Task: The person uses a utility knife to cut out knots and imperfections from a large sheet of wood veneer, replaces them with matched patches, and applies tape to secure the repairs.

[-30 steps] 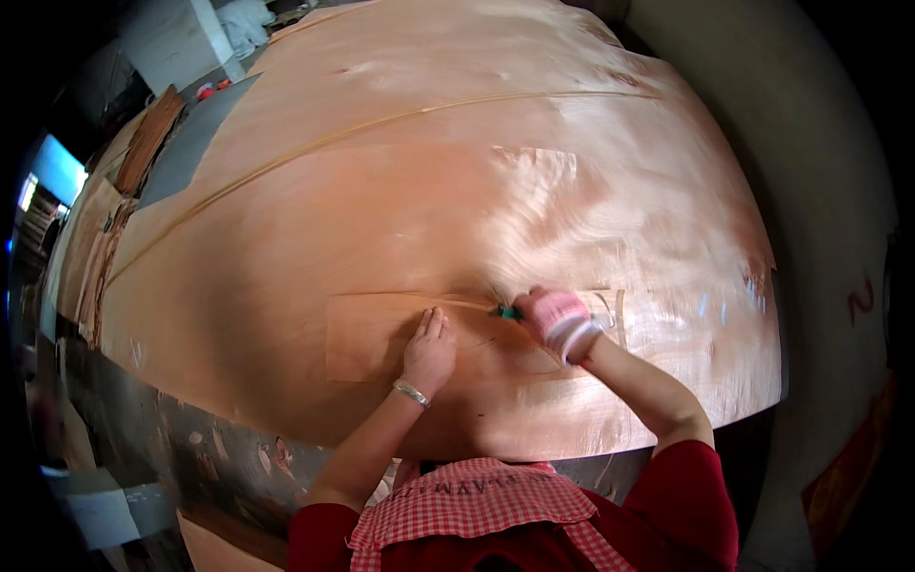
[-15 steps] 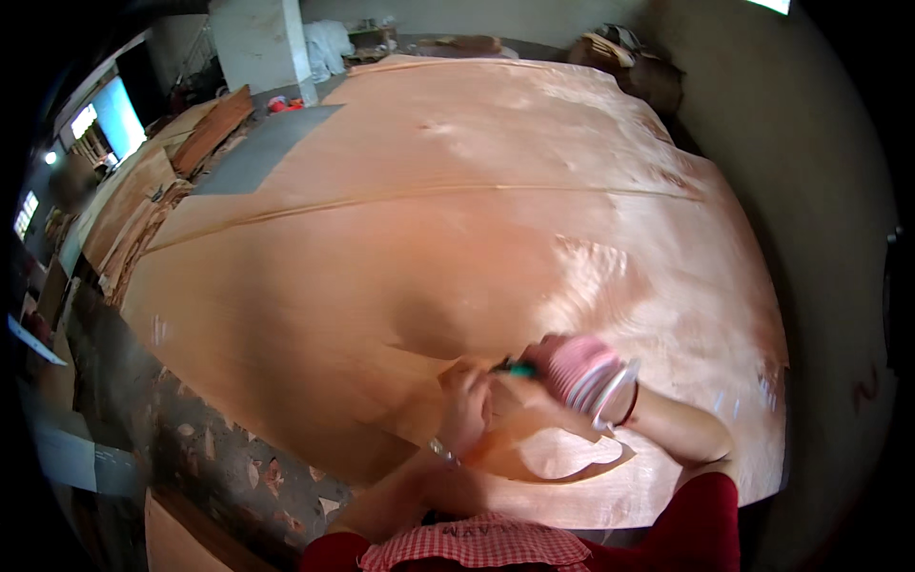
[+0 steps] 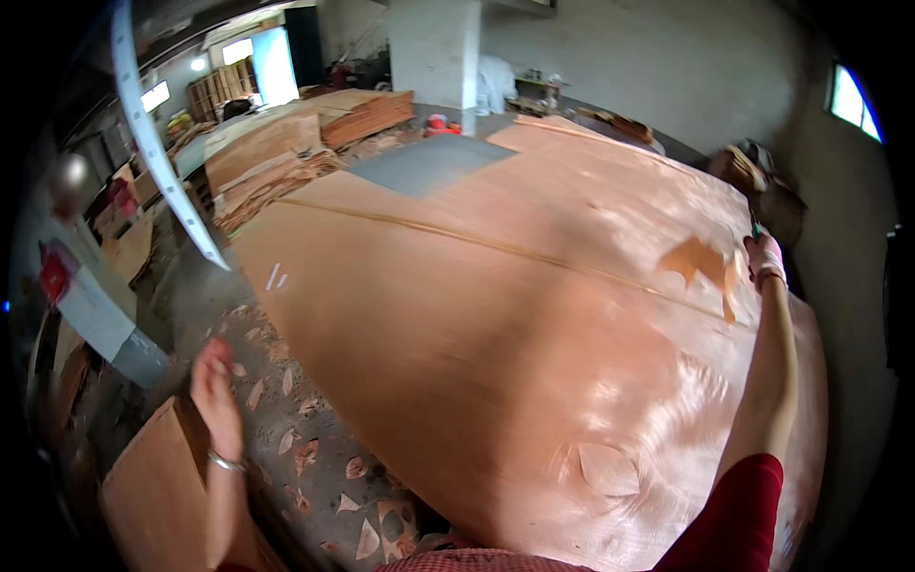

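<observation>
A large sheet of reddish-tan wood veneer [image 3: 457, 315] stretches in front of me on a wide stack. My right hand [image 3: 764, 257], in a pale pink glove, reaches out over its far right edge, closed round a small green-handled tool [image 3: 756, 230] whose tip I cannot make out. Just left of that hand is a jagged scrap of brown veneer [image 3: 701, 262]; whether the hand touches it I cannot tell. My left hand [image 3: 217, 396], bare and slightly blurred, is raised over the floor at the left with its fingers stretched out and nothing in it. A leaf-shaped veneer patch [image 3: 608, 470] lies on the near part of the sheet.
Leaf-shaped scraps [image 3: 305, 456] litter the floor along the left side. Stacked veneer [image 3: 286, 157] stands at the far left, near a white post [image 3: 157, 133]. A grey panel [image 3: 434, 162] borders the sheet's far left. A wall [image 3: 848, 210] runs along the right.
My hands have moved apart from over the near sheet: the left out over the floor, the right far forward and right. A jagged scrap now shows beside the right hand. The view has turned left.
</observation>
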A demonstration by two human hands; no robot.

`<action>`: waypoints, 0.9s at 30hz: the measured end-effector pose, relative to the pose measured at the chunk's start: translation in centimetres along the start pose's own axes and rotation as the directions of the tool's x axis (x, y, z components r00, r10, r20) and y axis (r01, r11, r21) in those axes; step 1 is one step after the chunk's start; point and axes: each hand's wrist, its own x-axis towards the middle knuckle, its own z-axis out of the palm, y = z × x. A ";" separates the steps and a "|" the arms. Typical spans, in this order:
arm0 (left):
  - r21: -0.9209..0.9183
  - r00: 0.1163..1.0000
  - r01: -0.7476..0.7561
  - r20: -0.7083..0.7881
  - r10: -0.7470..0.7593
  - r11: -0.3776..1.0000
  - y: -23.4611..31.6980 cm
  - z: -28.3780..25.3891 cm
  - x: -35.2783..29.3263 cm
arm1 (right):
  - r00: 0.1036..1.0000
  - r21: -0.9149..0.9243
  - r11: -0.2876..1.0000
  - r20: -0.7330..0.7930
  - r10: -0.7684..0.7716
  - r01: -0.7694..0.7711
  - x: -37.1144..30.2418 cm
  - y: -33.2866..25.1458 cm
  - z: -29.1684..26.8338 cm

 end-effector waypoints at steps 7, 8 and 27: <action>-0.715 0.952 -0.162 0.067 0.297 0.680 14.4 -0.9 19.0 | 0.917 0.604 0.721 -0.044 -0.396 0.340 -10.3 -23.3 -7.9; -0.828 0.930 -0.081 0.138 0.341 0.555 17.2 -1.3 20.1 | 0.881 0.773 0.539 -0.053 -0.471 0.334 -14.2 -27.9 -8.6; -0.829 0.897 -0.249 -0.002 0.442 0.500 26.0 1.6 20.6 | 0.532 0.812 -0.048 -0.424 -0.734 0.581 -37.1 -51.3 -20.2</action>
